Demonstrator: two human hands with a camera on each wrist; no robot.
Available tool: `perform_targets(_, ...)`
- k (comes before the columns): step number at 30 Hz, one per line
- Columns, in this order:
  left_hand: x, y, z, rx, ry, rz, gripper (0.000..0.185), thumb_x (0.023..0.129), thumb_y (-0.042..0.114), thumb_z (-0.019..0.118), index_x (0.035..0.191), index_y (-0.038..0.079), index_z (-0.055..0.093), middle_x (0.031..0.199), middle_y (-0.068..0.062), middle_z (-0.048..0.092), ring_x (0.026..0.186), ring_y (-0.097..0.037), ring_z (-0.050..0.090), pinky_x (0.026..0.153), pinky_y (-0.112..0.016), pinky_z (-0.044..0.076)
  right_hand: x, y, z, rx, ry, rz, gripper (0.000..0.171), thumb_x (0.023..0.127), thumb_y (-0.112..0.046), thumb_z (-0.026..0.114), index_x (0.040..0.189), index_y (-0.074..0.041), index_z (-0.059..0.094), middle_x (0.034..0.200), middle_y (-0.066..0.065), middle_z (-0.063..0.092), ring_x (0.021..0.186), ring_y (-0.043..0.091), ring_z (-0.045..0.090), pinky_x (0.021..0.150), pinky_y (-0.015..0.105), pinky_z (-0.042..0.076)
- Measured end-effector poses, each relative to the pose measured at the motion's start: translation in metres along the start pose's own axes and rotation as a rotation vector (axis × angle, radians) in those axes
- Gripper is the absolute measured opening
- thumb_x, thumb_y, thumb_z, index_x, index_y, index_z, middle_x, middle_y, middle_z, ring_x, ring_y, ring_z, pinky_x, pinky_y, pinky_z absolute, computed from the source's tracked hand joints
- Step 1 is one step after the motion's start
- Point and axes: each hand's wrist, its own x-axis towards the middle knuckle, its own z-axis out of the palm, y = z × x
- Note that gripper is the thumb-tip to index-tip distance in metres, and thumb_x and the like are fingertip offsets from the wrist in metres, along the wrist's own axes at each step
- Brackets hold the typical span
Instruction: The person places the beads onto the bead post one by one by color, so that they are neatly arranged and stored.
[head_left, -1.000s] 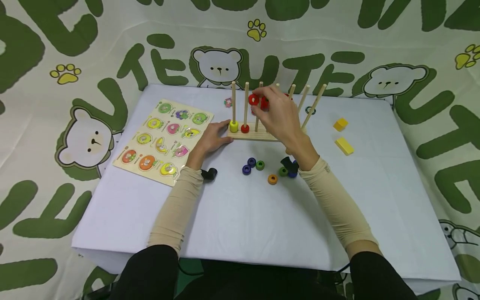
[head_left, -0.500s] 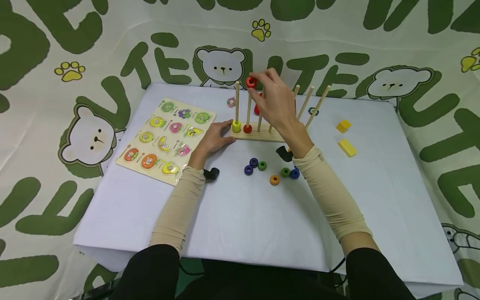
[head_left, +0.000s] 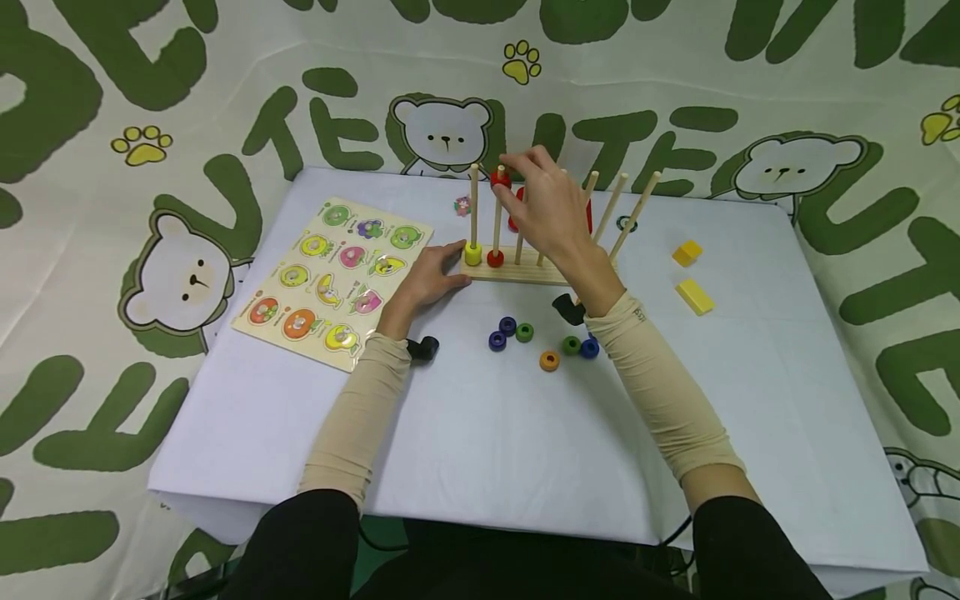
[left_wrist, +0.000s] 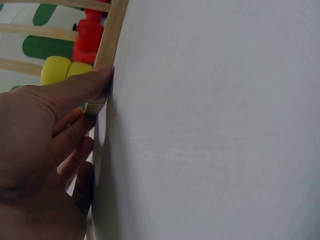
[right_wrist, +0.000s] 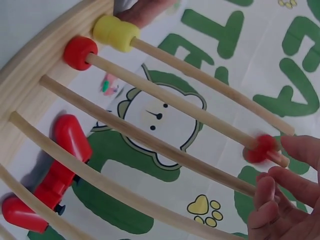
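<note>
A white tabletop (head_left: 480, 450) carries a fruit puzzle board (head_left: 330, 279) and a wooden peg rack (head_left: 517, 267). The left hand (head_left: 427, 279) lies relaxed, thumb pressed to the rack's base. The right hand (head_left: 547, 208) pinches a red ring (head_left: 500, 177) threaded on the tip of the second peg, above another red ring (head_left: 495, 257).

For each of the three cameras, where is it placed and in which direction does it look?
Head: from above, down over the table; both forearms, both hands show.
Left wrist: low along the cloth; left hand touches the peg base.
Right wrist: across the pegs; right hand fingers at a red ring.
Shared: yellow ring, also seen by the right wrist.
</note>
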Motion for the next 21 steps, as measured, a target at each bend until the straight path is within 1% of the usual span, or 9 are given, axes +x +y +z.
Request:
perform_targets(3,-0.001,0.001,0.000,-0.008,0.002,-0.007,0.075,0.098,0.018,0.078,0.162,0.003,0.043,0.166,-0.020,0.044,0.158,-0.036,0.036,0.134,-0.044,0.023,-0.003,0.002,-0.001,0.018,0.018,-0.026,0.048,0.106,-0.030,0.069,0.149,-0.009,0.063,0.141,0.012,0.061,0.083,0.025,0.058,0.065,0.032,0.047)
perform_targets(7,-0.001,0.001,0.000,-0.008,0.004,-0.001,0.075,0.097,0.018,0.079,0.162,0.002,0.043,0.166,-0.021,0.045,0.158,-0.036,0.037,0.134,-0.044,0.023,-0.012,0.005,-0.006,0.051,0.076,-0.082,0.046,0.106,-0.028,0.070,0.146,-0.007,0.064,0.143,0.014,0.059,0.078,0.024,0.057,0.062,0.029,0.043)
perform_targets(12,-0.003,0.001,0.000,-0.014,-0.005,-0.003,0.076,0.098,0.018,0.078,0.163,0.002,0.042,0.166,-0.020,0.044,0.158,-0.036,0.036,0.134,-0.043,0.022,-0.032,0.013,-0.015,0.095,0.160,-0.127,0.039,0.105,-0.022,0.068,0.140,-0.004,0.068,0.141,0.015,0.061,0.074,0.026,0.056,0.059,0.030,0.040)
perform_targets(14,-0.004,0.001,0.001,-0.018,-0.006,-0.009,0.076,0.098,0.018,0.078,0.163,0.003,0.042,0.167,-0.020,0.044,0.158,-0.036,0.036,0.134,-0.044,0.022,-0.043,0.018,-0.019,0.098,0.178,-0.139,0.038,0.104,-0.021,0.069,0.137,-0.002,0.069,0.139,0.016,0.063,0.075,0.026,0.058,0.060,0.030,0.041)
perform_targets(16,-0.004,0.001,0.001,-0.019,-0.006,-0.018,0.076,0.098,0.019,0.078,0.163,0.003,0.042,0.167,-0.020,0.043,0.158,-0.036,0.036,0.134,-0.044,0.022,-0.055,0.026,-0.021,0.090,0.182,-0.148,0.036,0.104,-0.019,0.070,0.135,-0.001,0.070,0.136,0.017,0.064,0.076,0.027,0.059,0.060,0.031,0.042)
perform_targets(18,-0.004,0.002,0.000,-0.018,-0.006,-0.024,0.076,0.098,0.019,0.078,0.163,0.003,0.041,0.167,-0.019,0.043,0.159,-0.036,0.035,0.134,-0.045,0.022,-0.067,0.035,-0.022,0.068,0.168,-0.142,0.036,0.103,-0.019,0.071,0.134,-0.001,0.070,0.133,0.017,0.065,0.077,0.027,0.060,0.059,0.032,0.043)
perform_targets(21,-0.002,0.003,-0.001,-0.020,-0.004,-0.017,0.076,0.099,0.018,0.078,0.164,0.004,0.041,0.167,-0.019,0.043,0.159,-0.036,0.035,0.135,-0.044,0.021,-0.086,0.050,-0.021,0.049,0.128,-0.097,0.035,0.102,-0.018,0.071,0.133,-0.001,0.071,0.127,0.016,0.066,0.076,0.027,0.059,0.055,0.034,0.041)
